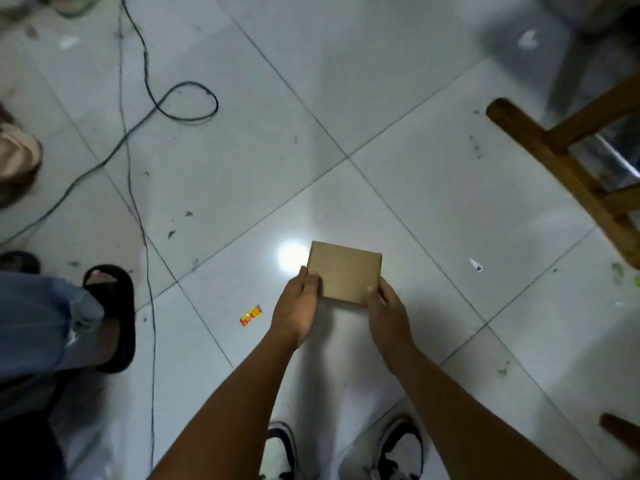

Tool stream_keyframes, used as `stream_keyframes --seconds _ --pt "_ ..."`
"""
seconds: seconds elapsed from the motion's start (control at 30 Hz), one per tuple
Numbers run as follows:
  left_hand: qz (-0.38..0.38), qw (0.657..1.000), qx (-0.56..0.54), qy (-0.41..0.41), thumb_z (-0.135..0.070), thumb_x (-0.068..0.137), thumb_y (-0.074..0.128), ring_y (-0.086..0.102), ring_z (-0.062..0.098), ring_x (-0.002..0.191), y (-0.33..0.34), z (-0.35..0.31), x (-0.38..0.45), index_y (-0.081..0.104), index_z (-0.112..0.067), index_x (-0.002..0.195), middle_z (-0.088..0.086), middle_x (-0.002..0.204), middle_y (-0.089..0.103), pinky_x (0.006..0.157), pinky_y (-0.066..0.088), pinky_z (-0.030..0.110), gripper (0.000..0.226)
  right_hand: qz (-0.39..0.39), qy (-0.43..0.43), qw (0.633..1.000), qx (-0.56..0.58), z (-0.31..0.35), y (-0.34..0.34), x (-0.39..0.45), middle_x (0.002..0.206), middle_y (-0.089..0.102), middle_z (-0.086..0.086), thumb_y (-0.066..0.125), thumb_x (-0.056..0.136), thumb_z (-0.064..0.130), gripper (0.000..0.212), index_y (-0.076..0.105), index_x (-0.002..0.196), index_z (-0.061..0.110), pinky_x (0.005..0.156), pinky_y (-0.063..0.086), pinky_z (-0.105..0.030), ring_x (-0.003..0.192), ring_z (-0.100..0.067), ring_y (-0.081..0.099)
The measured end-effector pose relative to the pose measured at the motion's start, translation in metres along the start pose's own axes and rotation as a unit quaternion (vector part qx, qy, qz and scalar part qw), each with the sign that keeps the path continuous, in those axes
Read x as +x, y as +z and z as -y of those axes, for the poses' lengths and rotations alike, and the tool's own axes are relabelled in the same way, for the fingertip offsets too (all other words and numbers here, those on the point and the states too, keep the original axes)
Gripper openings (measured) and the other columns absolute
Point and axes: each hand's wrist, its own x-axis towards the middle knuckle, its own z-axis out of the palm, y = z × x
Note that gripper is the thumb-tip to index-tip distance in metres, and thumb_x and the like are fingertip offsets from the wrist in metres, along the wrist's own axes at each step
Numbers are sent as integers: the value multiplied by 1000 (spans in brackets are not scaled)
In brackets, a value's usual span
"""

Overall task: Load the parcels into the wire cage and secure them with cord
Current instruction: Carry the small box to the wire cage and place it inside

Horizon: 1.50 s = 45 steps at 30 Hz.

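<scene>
Both hands, left hand [298,306] and right hand [386,304], grip the near corners of a flat brown parcel [344,271] held level above the tiled floor [242,168]; no wire cage shows, so carrying it steadily seems wise.

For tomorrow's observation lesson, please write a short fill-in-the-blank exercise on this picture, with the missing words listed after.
1. The parcel is held by ____ hands, the left hand and the right hand.
2. The parcel's colour is ____.
3. The black cable on the floor forms a ____.
4. The small wrapper lies to the ____ of the hands.

Missing words: two; brown; loop; left
</scene>
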Motion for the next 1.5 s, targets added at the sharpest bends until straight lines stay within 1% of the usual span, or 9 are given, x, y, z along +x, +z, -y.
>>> stream_keyframes --seconds 0.1,0.27,0.47,0.63,0.77,1.03,1.17,1.37,1.5 --pt "-20 999 -7 48 -53 106 28 47 16 135 -38 -99 -38 45 -25 151 -4 153 49 115 34 38 56 -9 -51 998 34 103 -31 -24 133 66 0 54 104 29 38 58 142 21 106 49 -39 119 -18 63" --pt "-87 976 -32 195 -39 105 42 43 13 138 -135 -317 -122 40 -24 156 -5 155 43 108 29 26 53 -13 -161 983 88 338 -99 -77 114 70 14 61 101 21 32 60 133 26 73 47 -2 92 12 65" --pt "-173 910 -40 376 -28 99 59 54 20 122 -244 -551 -280 50 -25 147 -5 126 46 96 38 26 50 -27 -306 939 156 600 -192 -213 129 66 -5 64 98 16 40 55 137 19 102 51 -34 117 -20 64" --pt "-215 872 -63 434 -35 96 60 56 17 117 -306 -658 -409 52 -28 147 -5 126 51 98 45 33 52 -41 -399 904 147 737 -267 -331 126 63 -3 66 98 16 48 53 143 8 89 52 -16 107 -12 64" --pt "-217 859 -93 454 -37 99 58 54 17 120 -330 -699 -497 48 -24 151 -1 139 50 105 44 37 55 -44 -446 886 122 789 -309 -407 122 69 -4 64 99 21 39 60 137 12 60 47 -3 82 3 60" --pt "-226 833 -110 493 -42 100 57 49 15 120 -331 -733 -601 44 -24 154 -6 131 44 96 40 33 58 -53 -449 885 111 815 -363 -478 125 61 8 60 98 46 53 51 147 27 89 57 -33 102 -9 62" --pt "-221 835 -102 493 -40 101 55 53 22 124 -323 -738 -623 50 -19 150 2 140 51 100 48 38 53 -49 -458 880 114 818 -377 -485 113 64 17 61 97 47 48 56 142 31 69 50 -18 91 1 60" --pt "-199 814 -117 532 -30 102 57 58 -1 84 -300 -759 -642 63 -30 113 -20 95 62 59 42 9 13 -65 -454 880 123 823 -412 -496 100 61 26 63 95 48 45 60 138 33 76 53 -24 87 3 59" --pt "-168 809 -142 545 -30 101 58 55 -7 83 -278 -781 -649 59 -36 114 -23 95 60 65 42 15 14 -83 -461 875 121 825 -444 -496 94 56 31 61 96 49 49 58 141 30 68 49 -18 85 5 57"
